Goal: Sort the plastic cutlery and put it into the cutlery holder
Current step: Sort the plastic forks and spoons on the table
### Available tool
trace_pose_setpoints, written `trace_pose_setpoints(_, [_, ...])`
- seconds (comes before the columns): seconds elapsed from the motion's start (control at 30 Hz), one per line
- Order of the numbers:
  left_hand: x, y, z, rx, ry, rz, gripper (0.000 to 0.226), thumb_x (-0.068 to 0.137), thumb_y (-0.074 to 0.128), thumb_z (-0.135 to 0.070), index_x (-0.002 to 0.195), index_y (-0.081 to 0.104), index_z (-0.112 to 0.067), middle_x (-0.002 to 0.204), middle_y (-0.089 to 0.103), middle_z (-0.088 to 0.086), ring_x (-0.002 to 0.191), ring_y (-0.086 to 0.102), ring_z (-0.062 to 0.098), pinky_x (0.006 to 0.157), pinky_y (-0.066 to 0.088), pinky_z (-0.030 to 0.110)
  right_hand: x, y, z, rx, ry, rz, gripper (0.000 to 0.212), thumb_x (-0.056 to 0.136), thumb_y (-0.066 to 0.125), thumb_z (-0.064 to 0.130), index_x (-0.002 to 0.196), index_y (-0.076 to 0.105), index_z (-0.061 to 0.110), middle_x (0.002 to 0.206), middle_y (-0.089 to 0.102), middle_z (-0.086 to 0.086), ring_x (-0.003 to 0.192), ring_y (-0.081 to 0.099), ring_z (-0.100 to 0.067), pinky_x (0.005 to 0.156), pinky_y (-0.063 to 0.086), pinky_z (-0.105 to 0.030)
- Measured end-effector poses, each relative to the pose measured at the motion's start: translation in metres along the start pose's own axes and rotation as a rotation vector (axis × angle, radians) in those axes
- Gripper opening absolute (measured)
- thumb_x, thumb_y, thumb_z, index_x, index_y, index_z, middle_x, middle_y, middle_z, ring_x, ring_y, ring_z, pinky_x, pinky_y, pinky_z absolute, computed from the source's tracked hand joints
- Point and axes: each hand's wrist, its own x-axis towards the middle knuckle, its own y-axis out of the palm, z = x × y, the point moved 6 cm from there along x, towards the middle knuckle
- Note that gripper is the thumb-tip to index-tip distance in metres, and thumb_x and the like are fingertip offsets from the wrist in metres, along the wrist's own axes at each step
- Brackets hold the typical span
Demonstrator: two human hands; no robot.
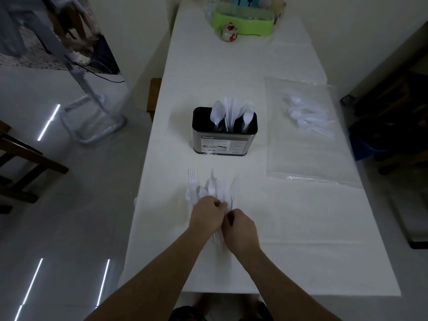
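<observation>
A steel cutlery holder (223, 141) with a black top stands mid-table, with white spoons (217, 114), knives (230, 110) and forks (247, 112) upright in separate slots. Near the front edge lies a loose pile of white plastic cutlery (212, 187), forks and a spoon among them. My left hand (206, 216) and my right hand (243, 230) sit side by side over the near end of that pile, fingers curled round the handles. Which pieces each hand holds is hidden under the knuckles.
A clear plastic bag (308, 140) with more white spoons (305, 114) lies to the right of the holder. At the far end stand a green tray (243, 23) and a small jar (229, 31). A wooden chair (23, 163) stands on the floor at left.
</observation>
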Motion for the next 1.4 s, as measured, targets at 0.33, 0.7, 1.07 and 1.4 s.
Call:
trace_pose_setpoints(0.33, [0.001,-0.023,0.011,-0.428,-0.098,-0.108,0.017,0.100,0.051,-0.024,0.096,0.062,-0.012,0.072,0.066,0.009,0.055,0.066,0.022,0.049,0.051,0.027,0.002,-0.006,-0.021,-0.043,0.128,-0.117,0.022,0.095,0.051,0.040,0.091,0.057,0.020,0.082,0.062,0.004,0.075,0.061,-0.015,0.064,0.050,-0.030])
trace_pose_setpoints(0.7, [0.005,-0.023,0.029,-0.607,-0.264,-0.042,0.017,0.099,0.053,-0.015,0.110,0.063,-0.008,0.080,0.069,0.009,0.056,0.057,0.014,0.054,0.047,0.025,0.008,-0.006,-0.013,-0.035,0.204,-0.012,0.020,0.079,0.054,0.026,0.060,0.049,0.020,0.057,0.052,0.004,0.052,0.053,-0.016,0.046,0.036,-0.022])
trace_pose_setpoints(1.07, [-0.001,-0.034,0.023,-0.429,-0.137,-0.048,0.031,0.094,0.058,-0.030,0.081,0.070,-0.004,0.071,0.066,0.008,0.065,0.059,0.021,0.061,0.047,0.030,-0.002,0.004,0.042,0.120,-0.099,0.043,0.034,0.093,0.054,0.032,0.060,0.054,0.024,0.059,0.060,0.004,0.055,0.055,-0.012,0.055,0.045,-0.026])
trace_pose_setpoints(1.4, [-0.004,-0.052,0.050,-0.654,-0.236,-0.139,0.025,0.100,0.053,-0.026,0.094,0.062,-0.003,0.069,0.062,0.010,0.058,0.061,0.020,0.053,0.050,0.030,-0.002,0.011,0.001,-0.170,0.183,-0.042,0.026,0.088,0.055,0.042,0.090,0.062,0.017,0.082,0.064,0.001,0.074,0.064,-0.020,0.065,0.055,-0.031])
